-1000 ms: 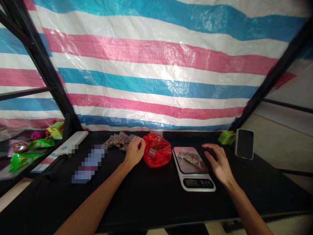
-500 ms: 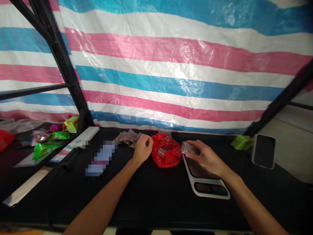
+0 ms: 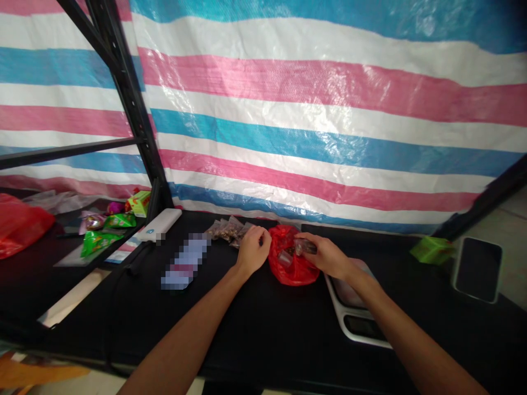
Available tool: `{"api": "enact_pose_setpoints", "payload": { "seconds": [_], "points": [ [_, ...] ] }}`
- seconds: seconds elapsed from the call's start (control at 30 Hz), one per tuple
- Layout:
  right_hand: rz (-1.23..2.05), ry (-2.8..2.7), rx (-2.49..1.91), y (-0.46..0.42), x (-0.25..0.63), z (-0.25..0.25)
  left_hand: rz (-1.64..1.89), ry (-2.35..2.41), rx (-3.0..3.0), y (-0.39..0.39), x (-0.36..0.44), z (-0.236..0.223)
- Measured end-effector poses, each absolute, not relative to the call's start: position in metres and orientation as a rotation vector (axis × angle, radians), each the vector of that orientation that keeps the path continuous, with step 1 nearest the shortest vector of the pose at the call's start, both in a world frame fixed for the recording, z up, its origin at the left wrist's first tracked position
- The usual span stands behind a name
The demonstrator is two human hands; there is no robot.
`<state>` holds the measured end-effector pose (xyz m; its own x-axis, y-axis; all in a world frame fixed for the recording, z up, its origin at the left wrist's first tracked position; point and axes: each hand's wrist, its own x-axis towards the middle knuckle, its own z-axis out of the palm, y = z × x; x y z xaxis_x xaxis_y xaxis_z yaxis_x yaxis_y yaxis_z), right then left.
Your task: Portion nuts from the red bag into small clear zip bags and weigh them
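right hand [image 3: 323, 257] pinches a small clear packet [image 3: 305, 247] over a red plastic bag [image 3: 294, 270], right of centre
thumb and fingers clamp the packet low and steady just above the bag; left hand [image 3: 253, 252] curls closed beside a row of small packets [image 3: 226, 230], any grip hidden; kitchen scale [image 3: 358, 326] sits lower right

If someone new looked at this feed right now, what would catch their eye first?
The pink, blue and white striped tarpaulin fills the view behind the black table. At the table's back edge, the bright red plastic bag stands out between the hands: the right hand pinches a small clear packet over it, and the left hand rests beside a row of small filled packets.
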<state>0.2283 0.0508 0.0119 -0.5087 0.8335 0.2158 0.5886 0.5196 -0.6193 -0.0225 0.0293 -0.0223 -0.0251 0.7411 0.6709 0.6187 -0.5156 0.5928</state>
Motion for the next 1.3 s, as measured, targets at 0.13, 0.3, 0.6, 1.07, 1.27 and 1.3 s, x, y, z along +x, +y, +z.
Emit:
{"api": "enact_pose_setpoints", "payload": {
  "seconds": [0.13,0.3,0.6,1.07,1.27,1.3],
  "points": [
    [0.602,-2.285,-1.17,0.046,0.231,0.017,1.58,1.471,2.111,0.03,-0.021,-0.023],
    [0.572,-2.285,-1.185,0.043,0.233,0.02,1.604,1.481,2.097,0.029,-0.023,-0.021],
    [0.523,-2.211,-1.197,0.034,0.242,0.024,1.613,1.48,2.092,0.031,-0.024,-0.021],
    [0.387,-2.228,-1.464,-0.022,0.351,0.017,1.568,1.431,2.153,0.028,-0.02,-0.022],
    [0.253,-1.852,-1.432,-0.038,0.379,0.001,1.551,1.443,2.156,0.026,-0.022,-0.02],
    [0.217,-1.778,-1.445,-0.038,0.387,-0.008,1.549,1.45,2.154,0.025,-0.022,-0.02]
  ]
}}
